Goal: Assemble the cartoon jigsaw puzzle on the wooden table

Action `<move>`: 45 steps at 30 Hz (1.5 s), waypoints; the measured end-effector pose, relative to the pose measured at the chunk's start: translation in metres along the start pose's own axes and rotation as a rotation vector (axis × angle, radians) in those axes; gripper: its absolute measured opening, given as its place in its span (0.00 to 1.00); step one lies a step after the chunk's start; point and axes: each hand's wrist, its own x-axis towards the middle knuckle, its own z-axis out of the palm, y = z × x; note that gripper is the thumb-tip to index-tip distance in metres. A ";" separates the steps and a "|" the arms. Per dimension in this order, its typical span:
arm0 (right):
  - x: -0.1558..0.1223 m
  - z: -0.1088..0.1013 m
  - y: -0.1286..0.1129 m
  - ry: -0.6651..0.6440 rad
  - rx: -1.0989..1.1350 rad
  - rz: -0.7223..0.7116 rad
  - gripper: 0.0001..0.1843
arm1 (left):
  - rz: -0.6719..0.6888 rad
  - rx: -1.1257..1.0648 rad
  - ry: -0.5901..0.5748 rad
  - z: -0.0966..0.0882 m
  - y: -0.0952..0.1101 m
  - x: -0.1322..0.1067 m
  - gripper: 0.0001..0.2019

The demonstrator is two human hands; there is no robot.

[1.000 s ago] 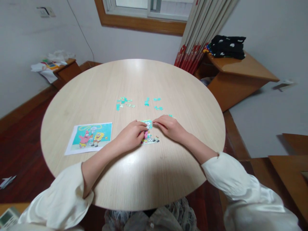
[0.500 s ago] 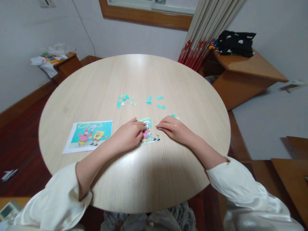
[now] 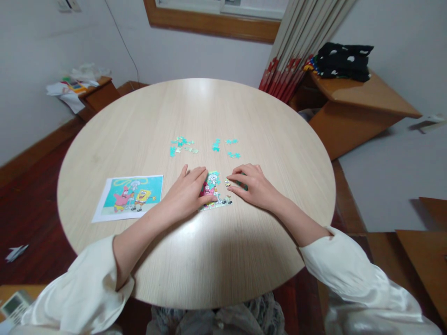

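Observation:
A partly assembled jigsaw puzzle (image 3: pixel 219 190) with cartoon figures lies on the table in front of me. My left hand (image 3: pixel 186 190) rests flat over its left side, fingers stretched out and thumb on the pink figure, hiding part of the picture. Just right of the assembled part is a small yellow puzzle piece (image 3: pixel 227 183). The index finger and thumb of my right hand (image 3: pixel 254 185) sit at its upper and lower edges, with the piece between them. Under my right palm, a bit of teal is partly hidden.
Loose teal and pale puzzle pieces lie beyond the hands, in a left cluster (image 3: pixel 180 142), a middle group (image 3: pixel 216 145) and a right group (image 3: pixel 233 155). A printed reference picture (image 3: pixel 132 195) lies left on the round table (image 3: pixel 199 107). A side cabinet (image 3: pixel 366 100) stands beyond the right edge.
My left hand has flattened and its thumb has moved down onto the pink figure. The right index finger and thumb have spread from a tight pinch to either side of the yellow piece.

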 end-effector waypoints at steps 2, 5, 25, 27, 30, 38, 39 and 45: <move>0.000 0.001 0.000 -0.002 0.006 0.004 0.11 | 0.012 0.006 -0.041 0.002 -0.002 0.000 0.25; 0.000 0.002 0.001 -0.003 0.015 0.017 0.11 | 0.038 0.002 -0.094 0.003 -0.005 0.002 0.26; 0.001 0.001 0.001 0.000 0.010 0.052 0.10 | 0.044 -0.009 -0.205 0.000 -0.009 0.006 0.29; 0.001 0.001 0.002 0.001 0.009 0.057 0.10 | 0.046 -0.011 -0.204 0.000 -0.010 0.006 0.30; 0.001 0.001 0.003 0.003 0.012 0.058 0.10 | 0.051 -0.011 -0.200 0.001 -0.011 0.006 0.29; 0.002 -0.001 0.005 0.024 0.016 0.075 0.10 | 0.079 0.002 -0.171 0.004 -0.016 0.005 0.29; 0.002 -0.003 0.007 0.034 0.018 0.085 0.10 | 0.080 0.004 -0.171 0.004 -0.016 0.005 0.29; 0.000 -0.015 0.023 0.105 0.046 0.217 0.09 | 0.067 0.011 -0.206 0.003 -0.016 0.005 0.31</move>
